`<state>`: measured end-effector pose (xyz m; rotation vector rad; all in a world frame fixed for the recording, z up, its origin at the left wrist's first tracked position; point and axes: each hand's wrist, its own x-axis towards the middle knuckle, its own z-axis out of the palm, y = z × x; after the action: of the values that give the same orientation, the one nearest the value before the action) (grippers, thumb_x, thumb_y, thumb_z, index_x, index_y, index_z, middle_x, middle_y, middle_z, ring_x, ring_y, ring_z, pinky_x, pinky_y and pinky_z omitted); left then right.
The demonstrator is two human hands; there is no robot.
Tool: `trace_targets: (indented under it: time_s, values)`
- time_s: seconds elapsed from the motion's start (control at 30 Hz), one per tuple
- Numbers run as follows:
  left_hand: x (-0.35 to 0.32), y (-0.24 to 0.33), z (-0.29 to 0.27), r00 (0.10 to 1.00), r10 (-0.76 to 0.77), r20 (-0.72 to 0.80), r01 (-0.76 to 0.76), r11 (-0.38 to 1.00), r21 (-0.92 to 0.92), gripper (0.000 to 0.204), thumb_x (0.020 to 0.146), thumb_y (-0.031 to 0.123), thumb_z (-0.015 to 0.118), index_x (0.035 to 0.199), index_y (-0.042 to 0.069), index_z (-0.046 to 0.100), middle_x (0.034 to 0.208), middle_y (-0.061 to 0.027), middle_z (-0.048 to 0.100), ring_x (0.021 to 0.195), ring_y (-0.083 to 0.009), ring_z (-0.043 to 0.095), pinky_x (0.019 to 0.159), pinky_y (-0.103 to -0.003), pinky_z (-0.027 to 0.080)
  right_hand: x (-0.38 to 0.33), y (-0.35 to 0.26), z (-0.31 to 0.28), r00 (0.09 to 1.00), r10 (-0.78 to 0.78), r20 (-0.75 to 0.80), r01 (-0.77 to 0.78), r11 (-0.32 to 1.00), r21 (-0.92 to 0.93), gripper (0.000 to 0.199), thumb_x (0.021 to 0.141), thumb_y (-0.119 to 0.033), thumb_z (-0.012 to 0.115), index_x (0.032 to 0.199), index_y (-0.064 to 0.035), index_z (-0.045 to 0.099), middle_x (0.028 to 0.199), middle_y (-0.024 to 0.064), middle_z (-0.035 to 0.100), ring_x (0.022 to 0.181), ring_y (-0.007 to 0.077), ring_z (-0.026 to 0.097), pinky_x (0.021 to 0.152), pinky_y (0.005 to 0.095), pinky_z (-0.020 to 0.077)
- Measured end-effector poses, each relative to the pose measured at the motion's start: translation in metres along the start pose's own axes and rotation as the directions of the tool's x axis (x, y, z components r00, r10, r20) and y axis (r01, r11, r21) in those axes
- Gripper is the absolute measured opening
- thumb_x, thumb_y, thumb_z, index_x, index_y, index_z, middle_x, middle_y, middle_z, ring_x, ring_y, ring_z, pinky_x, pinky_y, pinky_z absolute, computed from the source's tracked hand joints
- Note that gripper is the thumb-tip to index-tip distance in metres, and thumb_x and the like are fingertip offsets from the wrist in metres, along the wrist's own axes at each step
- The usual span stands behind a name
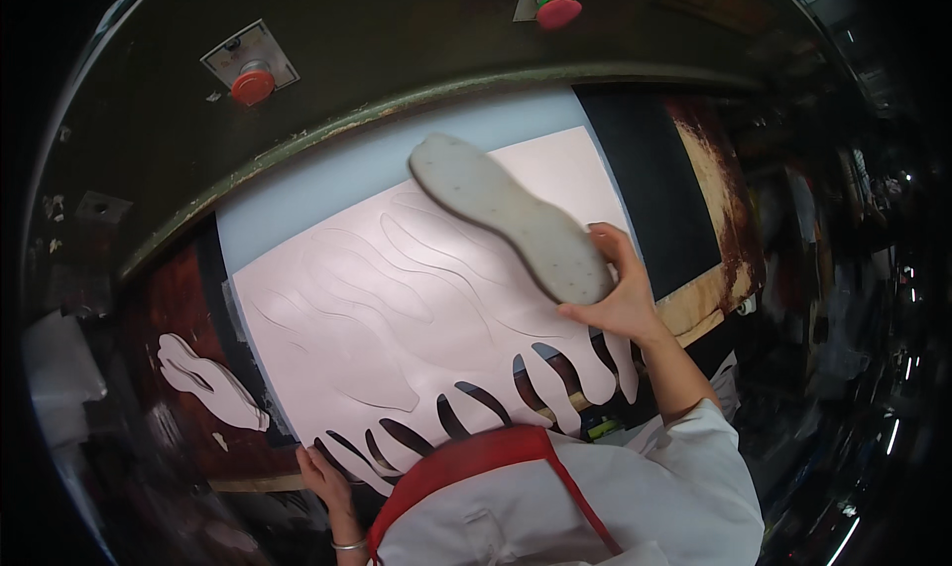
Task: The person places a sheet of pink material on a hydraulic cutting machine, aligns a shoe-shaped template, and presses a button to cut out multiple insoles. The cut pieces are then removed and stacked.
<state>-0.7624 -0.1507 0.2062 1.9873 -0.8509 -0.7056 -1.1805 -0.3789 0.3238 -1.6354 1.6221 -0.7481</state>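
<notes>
My right hand (625, 288) is closed on the near end of a grey sole-shaped cutting die (511, 214), thumb on one side and fingers on the other. The die is tilted over a large pale pink sheet (327, 318), whose surface carries several curved sole outlines. Along the near edge of the sheet, sole-shaped gaps leave narrow strips hanging toward my apron. At the near left corner, my left hand (329, 485) pinches the edge of the sheet, its fingertips partly hidden.
Beneath the sheet lies a light blue board (397, 164). A small stack of pale cut soles (210, 385) rests on the brown left surface. Across the back runs a dark green machine beam (397, 50) with a red button (253, 85) and another red button (557, 10).
</notes>
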Motion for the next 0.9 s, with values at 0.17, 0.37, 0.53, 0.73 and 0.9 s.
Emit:
trace_targets:
  time_s: [0.17,0.37,0.53,0.73,0.9]
  values:
    - [-0.004,-0.007,0.005,1.0,0.008,0.022,-0.008,1.0,0.023,0.027,0.102,0.02,0.039,0.092,-0.002,0.05,0.081,-0.0031,0.05,0.076,-0.0099,0.044,0.07,-0.024,0.04,0.008,0.025,-0.028,0.979,-0.206,-0.004,0.178,0.856,-0.485,0.095,0.046,-0.02,0.086,0.129,-0.0052,0.043,0.118,0.0177,0.053,0.103,0.0316,0.052,0.09,0.0387,0.0446]
    - [0.01,-0.008,0.005,0.998,0.0,0.055,-0.001,1.0,0.018,0.026,0.101,0.02,0.039,0.095,-0.003,0.05,0.085,-0.0058,0.055,0.079,-0.0114,0.049,0.073,-0.026,0.042,0.001,0.057,-0.028,0.963,-0.216,-0.161,0.125,0.886,-0.446,0.111,0.045,-0.017,0.09,0.14,-0.0034,0.034,0.124,0.0178,0.052,0.105,0.0326,0.053,0.091,0.0385,0.0458]
    - [0.015,0.004,0.013,0.999,0.032,0.03,-0.035,0.996,0.082,0.029,0.102,0.021,0.038,0.099,-0.005,0.05,0.087,-0.0072,0.055,0.081,-0.0124,0.047,0.074,-0.026,0.041,-0.028,0.087,-0.021,0.894,0.12,-0.431,0.017,0.954,0.3,0.104,0.061,0.002,0.084,0.145,-0.0038,0.024,0.127,0.0183,0.05,0.116,0.0248,0.052,0.101,0.0335,0.0427]
    - [0.012,0.006,0.016,0.997,0.081,0.016,-0.082,0.987,0.138,0.03,0.101,0.023,0.04,0.098,-0.005,0.051,0.077,-0.0049,0.051,0.073,-0.0121,0.044,0.068,-0.025,0.04,-0.025,0.101,-0.021,0.875,0.095,-0.475,0.073,0.944,0.323,0.108,0.06,0.006,0.084,0.146,-0.0041,0.02,0.123,0.0172,0.054,0.112,0.0203,0.055,0.101,0.0344,0.0449]
    - [0.01,0.004,0.014,0.998,0.06,0.035,-0.063,0.994,0.087,0.029,0.101,0.022,0.042,0.103,-0.005,0.053,0.082,-0.0074,0.056,0.075,-0.0126,0.047,0.069,-0.026,0.042,-0.025,0.095,-0.023,0.877,0.099,-0.471,0.071,0.941,0.33,0.106,0.061,0.007,0.082,0.146,-0.0039,0.021,0.122,0.0163,0.054,0.112,0.0199,0.055,0.102,0.0344,0.0446]
